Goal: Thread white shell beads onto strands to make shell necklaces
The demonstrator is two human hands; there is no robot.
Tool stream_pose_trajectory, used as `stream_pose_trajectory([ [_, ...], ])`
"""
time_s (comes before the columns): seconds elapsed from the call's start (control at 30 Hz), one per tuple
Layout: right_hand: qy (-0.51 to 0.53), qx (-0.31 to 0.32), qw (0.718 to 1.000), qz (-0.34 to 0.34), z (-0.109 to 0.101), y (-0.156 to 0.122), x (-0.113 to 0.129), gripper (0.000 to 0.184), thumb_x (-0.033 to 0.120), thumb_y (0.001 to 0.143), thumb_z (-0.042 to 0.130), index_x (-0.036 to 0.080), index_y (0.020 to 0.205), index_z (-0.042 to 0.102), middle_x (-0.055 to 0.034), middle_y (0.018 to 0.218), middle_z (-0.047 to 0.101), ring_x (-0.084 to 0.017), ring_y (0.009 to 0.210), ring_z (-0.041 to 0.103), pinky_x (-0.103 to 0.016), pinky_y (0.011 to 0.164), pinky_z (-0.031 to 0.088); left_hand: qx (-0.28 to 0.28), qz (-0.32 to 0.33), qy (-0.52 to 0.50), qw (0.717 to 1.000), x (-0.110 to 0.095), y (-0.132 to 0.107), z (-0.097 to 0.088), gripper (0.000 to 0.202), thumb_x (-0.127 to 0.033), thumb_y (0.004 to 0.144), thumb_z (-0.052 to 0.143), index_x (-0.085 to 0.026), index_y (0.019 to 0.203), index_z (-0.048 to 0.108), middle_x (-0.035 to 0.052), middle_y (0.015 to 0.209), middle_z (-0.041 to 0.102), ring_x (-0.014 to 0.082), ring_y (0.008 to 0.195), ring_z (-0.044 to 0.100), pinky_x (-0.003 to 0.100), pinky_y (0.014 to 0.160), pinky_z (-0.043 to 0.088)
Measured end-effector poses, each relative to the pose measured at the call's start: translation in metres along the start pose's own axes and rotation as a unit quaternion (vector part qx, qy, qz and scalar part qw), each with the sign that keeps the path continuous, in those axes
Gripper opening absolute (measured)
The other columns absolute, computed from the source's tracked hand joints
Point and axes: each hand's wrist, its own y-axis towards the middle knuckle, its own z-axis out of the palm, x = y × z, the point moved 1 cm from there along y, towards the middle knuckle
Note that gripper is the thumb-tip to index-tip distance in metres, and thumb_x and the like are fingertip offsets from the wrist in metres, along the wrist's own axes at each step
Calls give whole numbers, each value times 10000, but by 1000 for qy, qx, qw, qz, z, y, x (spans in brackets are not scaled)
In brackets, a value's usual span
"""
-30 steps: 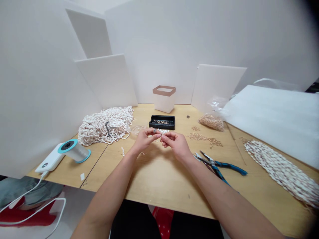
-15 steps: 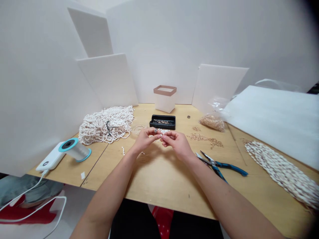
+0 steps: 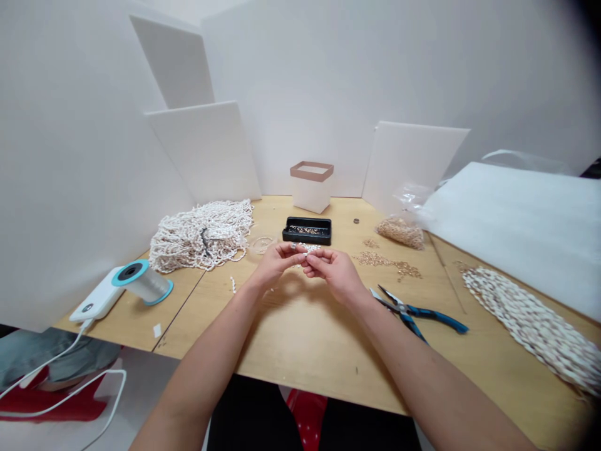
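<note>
Over the middle of the table, my left hand and my right hand meet fingertip to fingertip. Each is closed in a pinch. A whitish speck shows between the fingertips, too small to name. Just behind the fingers lies a small heap of white beads, partly hidden by them. Beyond it stands an open black tray with small gold-coloured bits inside. A loose coil of clear line rests beside my left hand. To the right of my right hand are scattered gold-coloured pieces.
Blue-handled pliers lie opened by my right forearm. A bundle of white strands, a spool of clear line and a white power bank are leftward. Rightward are a bag of gold-coloured pieces and shell strands. A box stands behind.
The view has shifted very slightly. Both hands keep their pinch at nearly the same place, with only small finger movement.
</note>
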Motion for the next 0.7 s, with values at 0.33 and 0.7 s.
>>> stream_pose_trajectory([
  [0.33, -37, 28, 999, -7, -2, -1, 1, 367, 395, 686, 808, 151, 899, 637, -67, 763, 731, -166, 698, 693, -330, 745, 566, 16, 10, 20, 1000, -4, 0, -2, 272, -366, 689, 799, -140, 817, 715, 32, 784, 678, 141, 728, 604, 283, 753, 458],
  [0.7, -64, 50, 995, -61, -1, -4, 7, 310, 366, 781, 721, 212, 967, 528, -16, 729, 712, -169, 677, 680, -331, 714, 554, 44, -7, 27, 999, -4, -4, 0, 278, -389, 738, 757, -133, 839, 720, 58, 827, 684, 157, 776, 610, 286, 788, 445],
])
